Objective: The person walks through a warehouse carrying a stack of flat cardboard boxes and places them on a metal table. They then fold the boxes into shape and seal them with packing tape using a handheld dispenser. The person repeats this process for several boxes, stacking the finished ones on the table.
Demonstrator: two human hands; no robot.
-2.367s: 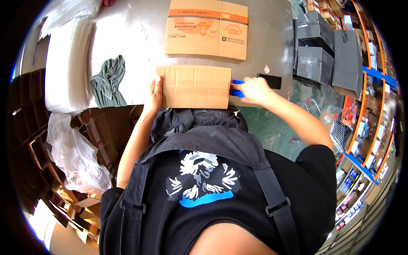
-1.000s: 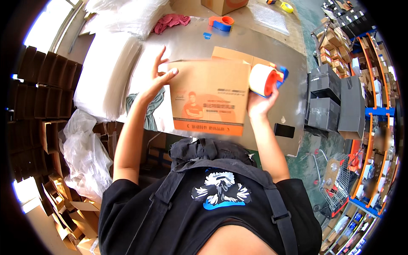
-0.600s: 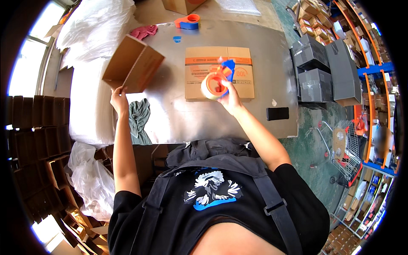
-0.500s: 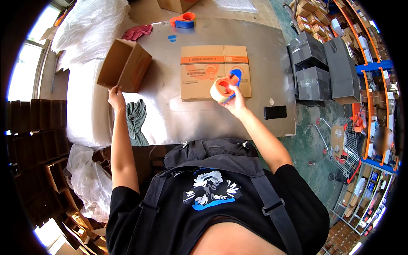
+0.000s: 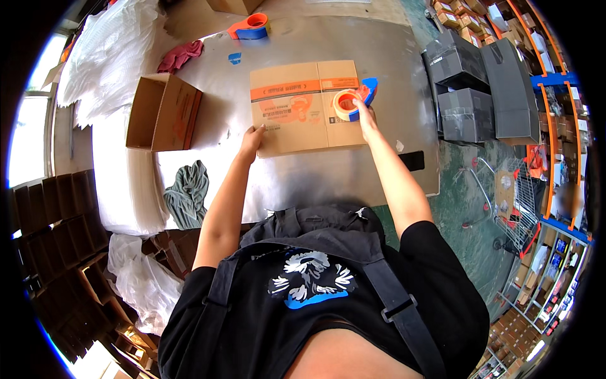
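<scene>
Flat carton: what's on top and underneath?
Over the right end of the flat carton is the tape dispenser in the right hand; contact is unclear. The left hand touches the near left corner. The metal table shows around it; what's directly underneath is covered.

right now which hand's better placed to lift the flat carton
Probably left: the left hand is at the left edge of the flat carton and shows no tool, while the right hand grips the tape dispenser.
</scene>
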